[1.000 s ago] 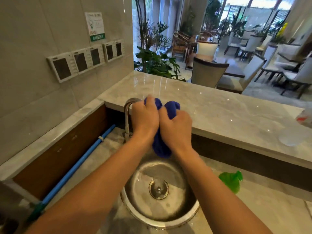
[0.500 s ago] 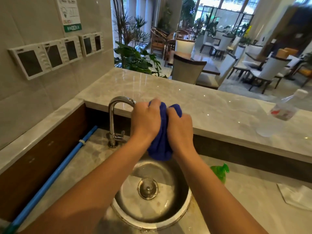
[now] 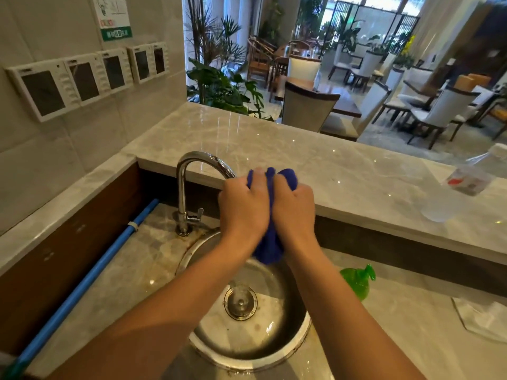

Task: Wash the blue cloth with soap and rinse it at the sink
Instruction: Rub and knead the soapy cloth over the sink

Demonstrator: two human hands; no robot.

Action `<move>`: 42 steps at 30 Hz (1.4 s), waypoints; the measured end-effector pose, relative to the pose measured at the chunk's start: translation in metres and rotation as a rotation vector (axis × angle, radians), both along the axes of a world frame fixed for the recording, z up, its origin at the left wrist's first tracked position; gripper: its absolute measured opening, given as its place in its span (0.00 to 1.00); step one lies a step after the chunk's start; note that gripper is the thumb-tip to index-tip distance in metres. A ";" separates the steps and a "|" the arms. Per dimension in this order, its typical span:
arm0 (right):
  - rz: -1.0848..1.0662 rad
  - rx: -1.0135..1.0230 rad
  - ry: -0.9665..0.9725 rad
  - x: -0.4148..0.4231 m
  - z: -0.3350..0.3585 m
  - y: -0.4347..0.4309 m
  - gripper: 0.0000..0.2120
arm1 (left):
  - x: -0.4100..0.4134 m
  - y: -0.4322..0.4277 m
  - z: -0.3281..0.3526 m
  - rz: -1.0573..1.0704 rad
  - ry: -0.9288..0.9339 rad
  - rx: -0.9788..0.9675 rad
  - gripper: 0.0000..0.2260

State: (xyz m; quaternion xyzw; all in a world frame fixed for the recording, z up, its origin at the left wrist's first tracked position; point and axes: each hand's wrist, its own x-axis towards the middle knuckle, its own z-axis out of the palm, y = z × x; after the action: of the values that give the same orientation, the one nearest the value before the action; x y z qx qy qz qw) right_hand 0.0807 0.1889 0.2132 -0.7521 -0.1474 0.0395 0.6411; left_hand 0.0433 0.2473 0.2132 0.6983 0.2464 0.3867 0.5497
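Observation:
A bunched blue cloth [image 3: 270,248] hangs above the round steel sink [image 3: 288,344], squeezed between both hands just under the spout of the chrome tap [image 3: 189,171]. My left hand [image 3: 242,208] grips its left side and my right hand [image 3: 293,211] grips its right side, knuckles up, pressed together. Blue folds stick out above the fingers and a lump hangs below the wrists. A green soap bottle [image 3: 356,282] stands on the counter right of the sink. I see no stream of water from the tap.
A raised marble ledge [image 3: 315,165] runs behind the sink, with a clear plastic bottle [image 3: 463,185] lying on it at right. A blue pole [image 3: 90,275] leans along the left wall. A clear plastic wrapper [image 3: 482,316] lies at far right.
The view has shifted left and back, so the whole tap now shows. Both hands keep gripping the cloth and have worked it slightly; the grip stays the same.

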 end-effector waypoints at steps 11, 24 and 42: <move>-0.030 -0.029 0.073 0.016 -0.014 -0.007 0.16 | -0.015 -0.016 -0.011 -0.123 0.041 0.090 0.23; 0.038 0.140 0.172 0.005 -0.002 -0.043 0.04 | -0.025 0.054 0.015 -0.501 -0.177 -0.622 0.06; -0.007 0.251 0.113 -0.030 0.017 -0.009 0.19 | 0.002 -0.002 0.011 -0.030 -0.130 -0.423 0.23</move>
State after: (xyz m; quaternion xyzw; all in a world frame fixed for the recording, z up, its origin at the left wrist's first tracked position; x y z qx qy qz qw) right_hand 0.0503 0.1799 0.2299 -0.6630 -0.1125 0.0608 0.7376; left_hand 0.0454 0.2455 0.2244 0.5445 0.2760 0.3624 0.7043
